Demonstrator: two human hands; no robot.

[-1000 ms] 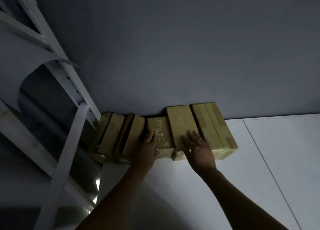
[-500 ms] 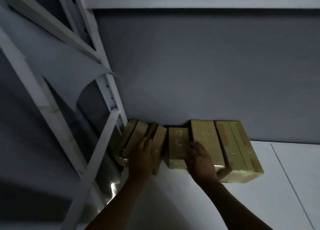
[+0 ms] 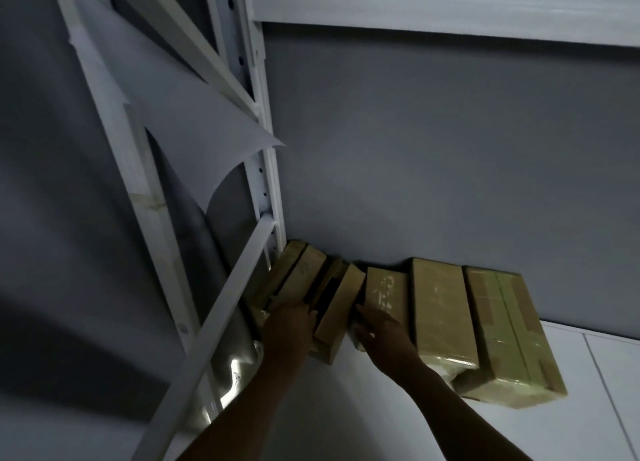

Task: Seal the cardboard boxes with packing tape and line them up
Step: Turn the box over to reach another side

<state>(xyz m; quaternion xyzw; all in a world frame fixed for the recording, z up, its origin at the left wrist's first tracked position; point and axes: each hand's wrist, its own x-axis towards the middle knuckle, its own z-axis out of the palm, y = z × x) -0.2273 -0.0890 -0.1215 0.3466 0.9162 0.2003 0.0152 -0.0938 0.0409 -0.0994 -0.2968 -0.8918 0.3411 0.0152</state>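
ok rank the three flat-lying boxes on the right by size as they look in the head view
1. far-right box with brown tape strips: largest, though also nearest the camera.
2. plain box beside it.
3. box with white scuffs: smallest, its near end hidden under the right hand.

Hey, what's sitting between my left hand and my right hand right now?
One tilted cardboard box, angled out of line with the row, lies between the left hand and the right hand; the head view shows it.
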